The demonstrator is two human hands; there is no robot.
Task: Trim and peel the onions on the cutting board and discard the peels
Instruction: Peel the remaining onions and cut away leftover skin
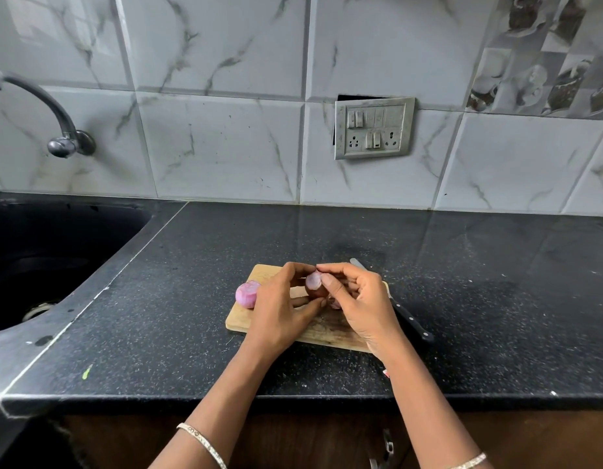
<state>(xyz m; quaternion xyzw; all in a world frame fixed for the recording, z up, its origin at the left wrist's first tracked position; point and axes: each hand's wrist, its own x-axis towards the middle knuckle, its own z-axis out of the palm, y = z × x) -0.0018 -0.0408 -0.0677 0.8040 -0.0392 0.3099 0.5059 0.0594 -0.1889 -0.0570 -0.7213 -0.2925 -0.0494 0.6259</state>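
Onions occupy the middle of the scene, both at the wooden cutting board (pixel 240 320), which lies flat on the black speckled table (pixel 327 231). One peeled onion (pixel 247 294), pink and glossy, rests on the board's left edge, just beside the left hand (pixel 279 309). The second onion (pixel 314 281) is held just above the board between both hands. Its pale purple cut face shows towards the camera, with brown skin on its lower part.

The left hand's fingers curl round this second onion from the left, thumb underneath. The right hand (pixel 357 299) meets it from the right, thumb and forefinger pinching at the onion's top edge while the other fingers curl loosely. The fingertips of the two hands touch at the far side.

A small pinkish scrap (pixel 334 304) lies on the board under the right hand. A black-handled knife (pixel 411 321) lies on the table along the board's right side, partly hidden by the right hand. A dark sink (pixel 56 248) sits at the far left under a curved tap (pixel 56 113), and a switch panel (pixel 374 128) is fixed to the marbled wall tiles.
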